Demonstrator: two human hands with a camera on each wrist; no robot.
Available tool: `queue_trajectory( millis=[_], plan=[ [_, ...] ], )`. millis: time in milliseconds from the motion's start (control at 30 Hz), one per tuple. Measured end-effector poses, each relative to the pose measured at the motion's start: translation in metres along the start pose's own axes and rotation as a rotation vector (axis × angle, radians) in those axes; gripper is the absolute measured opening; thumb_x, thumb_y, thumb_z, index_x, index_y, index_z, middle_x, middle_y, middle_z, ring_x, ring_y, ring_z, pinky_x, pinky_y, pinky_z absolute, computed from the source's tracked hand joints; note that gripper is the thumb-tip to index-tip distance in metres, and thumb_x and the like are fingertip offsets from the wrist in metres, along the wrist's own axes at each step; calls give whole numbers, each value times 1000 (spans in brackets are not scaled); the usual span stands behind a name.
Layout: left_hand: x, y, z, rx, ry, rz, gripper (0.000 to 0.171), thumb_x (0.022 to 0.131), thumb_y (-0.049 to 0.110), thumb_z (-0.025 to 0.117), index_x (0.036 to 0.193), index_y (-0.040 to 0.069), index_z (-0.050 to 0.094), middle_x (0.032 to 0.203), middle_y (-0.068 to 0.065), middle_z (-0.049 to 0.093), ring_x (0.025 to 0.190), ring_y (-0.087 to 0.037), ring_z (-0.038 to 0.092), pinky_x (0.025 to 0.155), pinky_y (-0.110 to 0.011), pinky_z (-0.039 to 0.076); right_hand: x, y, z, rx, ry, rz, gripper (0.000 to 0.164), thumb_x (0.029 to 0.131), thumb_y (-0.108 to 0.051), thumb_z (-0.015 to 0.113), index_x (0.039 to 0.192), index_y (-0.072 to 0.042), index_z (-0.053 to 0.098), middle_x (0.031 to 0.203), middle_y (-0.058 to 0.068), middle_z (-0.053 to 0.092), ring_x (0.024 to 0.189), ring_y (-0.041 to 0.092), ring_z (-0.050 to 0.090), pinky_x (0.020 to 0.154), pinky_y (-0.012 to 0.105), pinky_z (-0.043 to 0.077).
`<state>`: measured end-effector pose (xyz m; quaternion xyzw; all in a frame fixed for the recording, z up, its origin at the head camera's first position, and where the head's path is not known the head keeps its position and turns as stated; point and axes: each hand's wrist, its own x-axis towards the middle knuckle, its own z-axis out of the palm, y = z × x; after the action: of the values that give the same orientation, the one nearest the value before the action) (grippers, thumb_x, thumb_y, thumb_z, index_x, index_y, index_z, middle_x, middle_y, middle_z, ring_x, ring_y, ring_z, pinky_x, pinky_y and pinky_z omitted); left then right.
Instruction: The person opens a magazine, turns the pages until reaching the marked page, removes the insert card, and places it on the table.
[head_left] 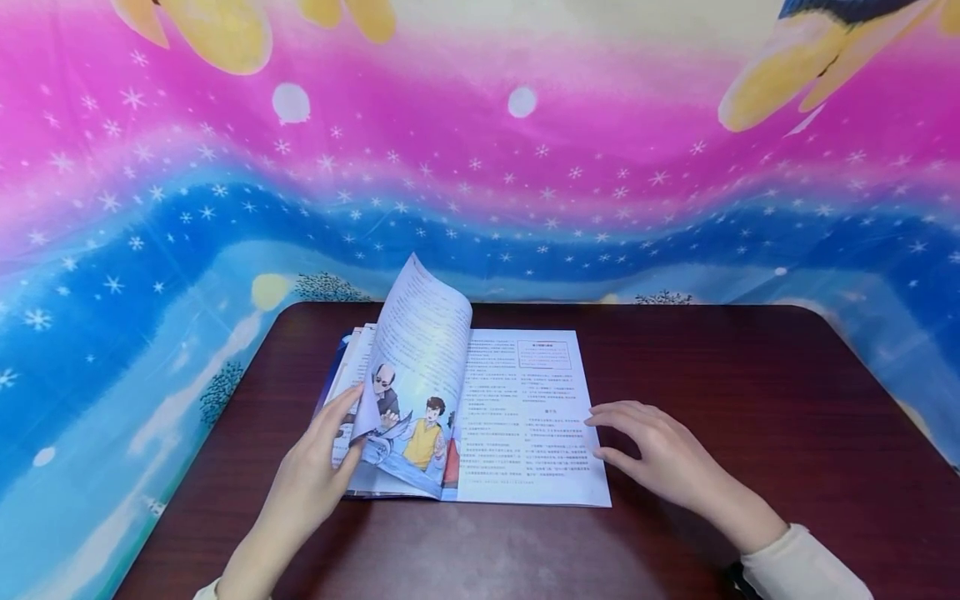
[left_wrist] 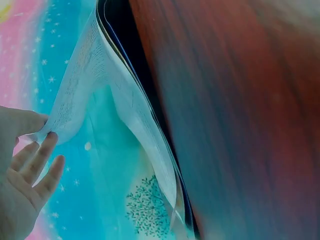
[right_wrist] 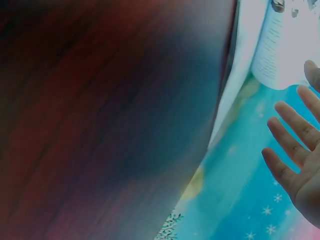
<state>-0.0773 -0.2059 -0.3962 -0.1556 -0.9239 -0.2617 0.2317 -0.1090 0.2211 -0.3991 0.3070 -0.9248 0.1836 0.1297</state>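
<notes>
An open magazine (head_left: 525, 417) lies on the dark wooden table, with printed text on its right-hand page. One page (head_left: 420, 333), showing text and a cartoon of a bald figure and a figure in a yellow vest, stands lifted and curved over the left half. My left hand (head_left: 315, 467) pinches that page's outer edge between thumb and forefinger; the left wrist view shows the other fingers (left_wrist: 42, 160) spread apart. Beside the magazine's right edge is my right hand (head_left: 660, 454), its fingers loosely extended and holding nothing. Most of the left-hand pages are hidden under the raised page.
Reddish-brown table (head_left: 720, 358) surface surrounds the magazine and has rounded far corners. Behind and to the sides hangs a pink and blue cloth (head_left: 465, 192) with snowflakes, reaching the table's far edge. A pale sleeve (head_left: 806, 567) covers the right forearm.
</notes>
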Motion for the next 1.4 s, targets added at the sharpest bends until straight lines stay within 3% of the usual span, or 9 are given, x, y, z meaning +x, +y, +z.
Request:
queue_trajectory(
  millis=[167, 400, 633, 733, 967, 1100, 1400],
  plan=[
    [-5, -3, -5, -16, 8, -46, 86, 77, -8, 79, 150, 15, 41, 142, -15, 51, 114, -35, 60, 81, -56, 55, -5, 3, 1, 17, -81, 14, 38, 81, -22, 83, 116, -16, 71, 121, -1, 67, 112, 18, 62, 92, 45, 52],
    [-12, -10, -12, 15, -6, -81, 82, 79, -8, 78, 150, 8, 39, 143, -18, 48, 108, -36, 63, 79, -56, 55, -10, 4, 2, 35, -161, 27, 38, 83, -22, 82, 119, -18, 70, 123, -1, 66, 115, 19, 61, 94, 45, 51],
    [-16, -24, -20, 44, -35, -79, 74, 79, -9, 77, 144, 3, 45, 145, -19, 47, 109, -38, 63, 78, -56, 55, -14, 5, 3, 46, -233, 51, 39, 84, -23, 81, 120, -18, 69, 125, -2, 65, 116, 20, 60, 95, 47, 50],
    [-18, -30, -22, 54, -80, -97, 70, 79, -7, 78, 142, 2, 47, 144, -20, 48, 108, -39, 64, 79, -57, 54, -15, 6, 4, 56, -247, 49, 39, 83, -22, 82, 120, -17, 69, 125, -1, 65, 116, 21, 60, 94, 47, 50],
    [-22, -38, -24, 113, -270, -227, 62, 84, 3, 77, 140, 1, 49, 141, -25, 49, 116, -44, 58, 87, -63, 49, -16, 9, 9, 72, -280, 57, 45, 82, -27, 82, 122, -15, 68, 132, 4, 62, 122, 25, 57, 96, 49, 49],
    [-20, -41, -20, 170, -347, -269, 58, 84, 6, 77, 136, -1, 53, 136, -28, 52, 119, -47, 55, 89, -65, 47, -17, 9, 11, 60, -292, 59, 50, 80, -30, 83, 125, -13, 67, 138, 7, 58, 127, 28, 54, 98, 49, 48],
    [-18, -47, -15, 251, -392, -257, 57, 81, 7, 80, 132, -3, 56, 131, -29, 56, 116, -46, 57, 86, -63, 49, -15, 7, 13, 56, -343, 85, 64, 75, -32, 87, 131, -10, 63, 146, 12, 50, 132, 33, 48, 100, 52, 46]
  ],
)
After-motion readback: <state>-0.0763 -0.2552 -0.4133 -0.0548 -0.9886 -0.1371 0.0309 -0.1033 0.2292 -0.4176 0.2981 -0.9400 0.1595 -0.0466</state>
